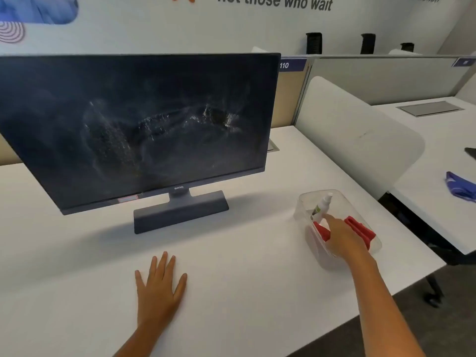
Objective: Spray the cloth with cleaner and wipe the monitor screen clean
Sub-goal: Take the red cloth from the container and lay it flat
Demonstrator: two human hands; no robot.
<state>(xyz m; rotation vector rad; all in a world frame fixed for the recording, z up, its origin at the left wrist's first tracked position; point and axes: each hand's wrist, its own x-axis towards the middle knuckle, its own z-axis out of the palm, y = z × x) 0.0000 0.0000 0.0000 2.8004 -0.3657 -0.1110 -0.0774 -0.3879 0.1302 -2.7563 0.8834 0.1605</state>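
A dark monitor [139, 124] on a grey stand sits on the white desk, its screen covered in smears and dried streaks. To its right stands a clear plastic bin [309, 199] holding a white spray bottle [323, 206] and a red cloth [360, 229]. My right hand [340, 237] reaches into the bin, its fingers at the base of the bottle and over the cloth; whether it grips anything is hidden. My left hand [161, 284] lies flat on the desk in front of the monitor, fingers spread.
The white desk [257, 253] ends close to the right of the bin. A white rounded divider [355, 135] separates a neighbouring desk, where a blue cloth [461, 186] lies. A grey partition runs behind the monitor.
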